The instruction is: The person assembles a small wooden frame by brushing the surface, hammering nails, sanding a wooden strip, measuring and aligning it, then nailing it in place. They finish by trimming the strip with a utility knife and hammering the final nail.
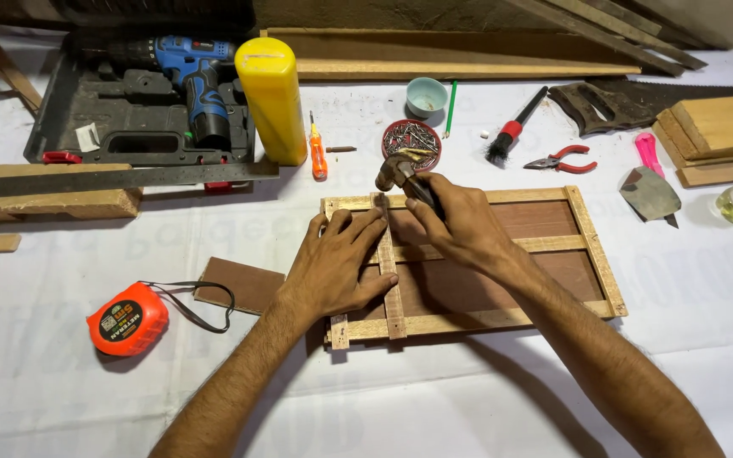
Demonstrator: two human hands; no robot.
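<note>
A small wooden frame [591, 246] of light slats on a brown board lies in the middle of the white-covered table. My left hand [332, 267] presses flat on its left part, fingers spread beside an upright slat [394, 297]. My right hand [464, 225] grips a small hammer [394, 172] by the handle. The hammer head hovers just above the top end of that slat, near the frame's upper rail.
A round tin of nails [411, 140] sits just behind the frame. Around it lie an orange screwdriver [318, 153], yellow bottle [271, 97], blue drill in its case [193, 80], steel ruler [112, 178], orange tape measure [127, 320], brush [511, 131], red pliers [563, 159], handsaw [638, 102] and wood blocks [719, 136].
</note>
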